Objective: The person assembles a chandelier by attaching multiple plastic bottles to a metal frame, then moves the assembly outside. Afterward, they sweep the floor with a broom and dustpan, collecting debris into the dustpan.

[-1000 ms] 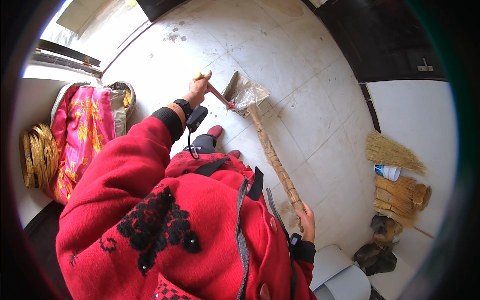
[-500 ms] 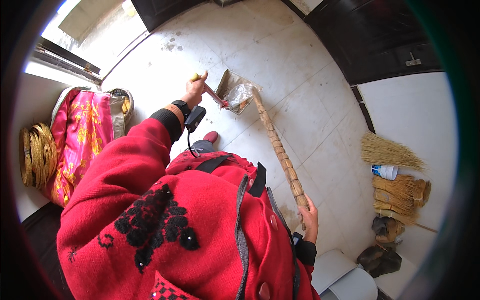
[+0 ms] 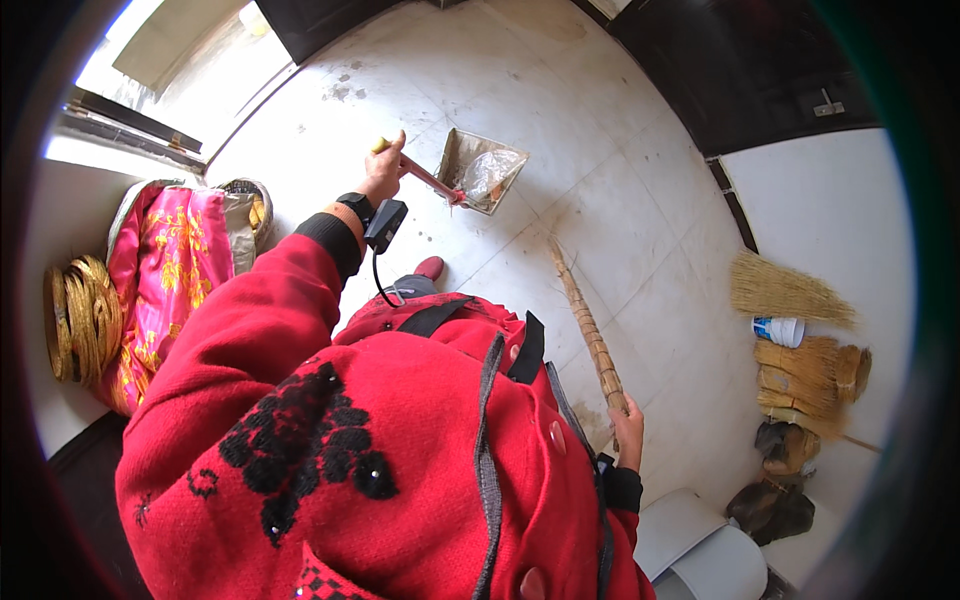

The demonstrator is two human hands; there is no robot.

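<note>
My left hand (image 3: 382, 173) is closed round the end of a dustpan's long handle, with the yellow tip showing above the fist. The dustpan (image 3: 457, 152) rests on the floor in front of me; crumpled clear plastic (image 3: 490, 172) and small scraps lie inside it. Lower right, my right hand (image 3: 628, 436) grips a long broom (image 3: 588, 328) made of stalks bound in segments. The broom slants away toward the floor. Its far end is thin and blurred, to the right of and nearer than the dustpan, apart from it.
Pale tiled floor (image 3: 640, 250) spreads around me. Along the right wall stand a straw broom head (image 3: 785, 292), a white cup (image 3: 780, 331), straw bundles (image 3: 800, 385) and dark bags (image 3: 770, 510). At left sit a pink cloth-covered bundle (image 3: 170, 260) and golden coils (image 3: 85, 318). A grey-white bin (image 3: 690, 540) is lower right.
The broom's far end has swung away from the dustpan, right and toward me. The dustpan has turned and shifted slightly right, with the plastic still inside. Both hands keep their hold.
</note>
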